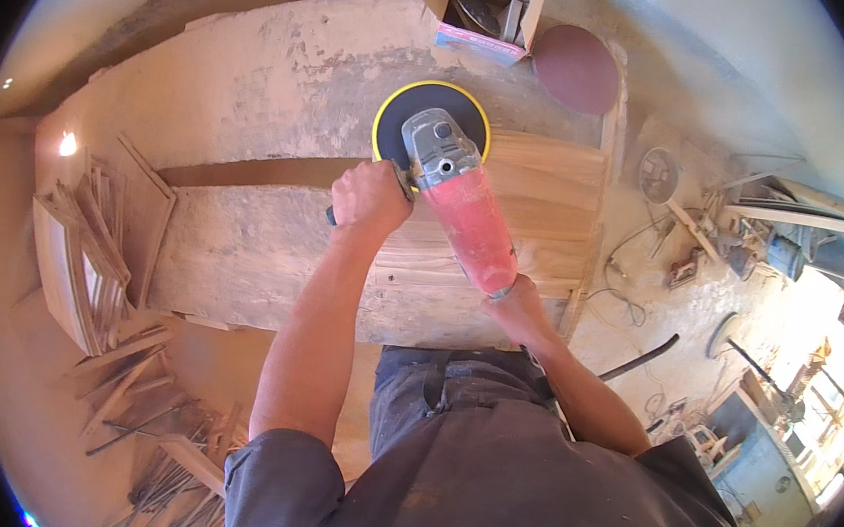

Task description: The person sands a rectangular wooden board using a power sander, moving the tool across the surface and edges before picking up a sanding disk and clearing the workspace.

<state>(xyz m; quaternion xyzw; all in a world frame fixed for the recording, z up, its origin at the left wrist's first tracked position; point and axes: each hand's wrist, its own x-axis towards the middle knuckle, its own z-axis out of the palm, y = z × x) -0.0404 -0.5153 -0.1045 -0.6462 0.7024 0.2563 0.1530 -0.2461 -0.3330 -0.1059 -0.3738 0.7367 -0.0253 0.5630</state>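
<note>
On a dusty bench [253,239] above littered floor [625,347], fingers of left hand [371,197] and right hand [520,314] grip a sander [468,217].

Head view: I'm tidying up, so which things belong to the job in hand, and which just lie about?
Likely in use:
red power tool, in left hand and right hand
yellow-rimmed disc on it
pale wood panel beneath

Probably lying about:
open cardboard box
reddish-brown round sheet
wooden pieces at left

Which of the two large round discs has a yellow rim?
The black disc on the red power tool; the reddish-brown disc beside the open box shows no yellow.
</note>
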